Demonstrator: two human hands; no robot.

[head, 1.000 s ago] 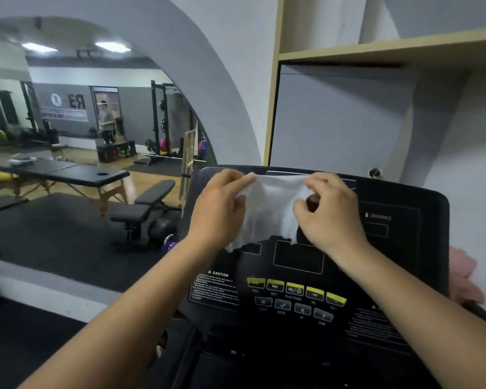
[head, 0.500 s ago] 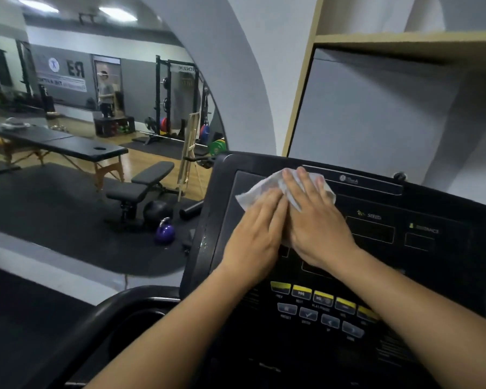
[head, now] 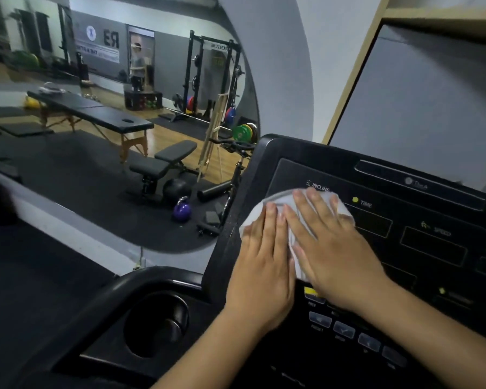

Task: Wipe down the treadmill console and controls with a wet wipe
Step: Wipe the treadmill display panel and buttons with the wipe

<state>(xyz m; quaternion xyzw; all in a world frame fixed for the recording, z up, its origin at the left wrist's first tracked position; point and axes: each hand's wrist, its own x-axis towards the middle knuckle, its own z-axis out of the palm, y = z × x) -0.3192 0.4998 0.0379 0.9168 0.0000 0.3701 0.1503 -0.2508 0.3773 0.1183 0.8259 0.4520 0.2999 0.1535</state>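
The black treadmill console fills the right half of the view, with labelled display windows and a row of buttons below. A white wet wipe lies flat on the console's left side under the INCLINE label. My left hand and my right hand press flat on the wipe side by side, fingers pointing up the panel. Most of the wipe is hidden under the two palms.
A round cup holder sits in the black tray left of the console. A large arched mirror on the left reflects a gym with a massage table, bench and kettlebell. A wooden shelf frame stands behind the console.
Both hands went from holding the wipe spread in the air to pressing it flat on the console, then slid it down and left. The view has shifted left and closer.
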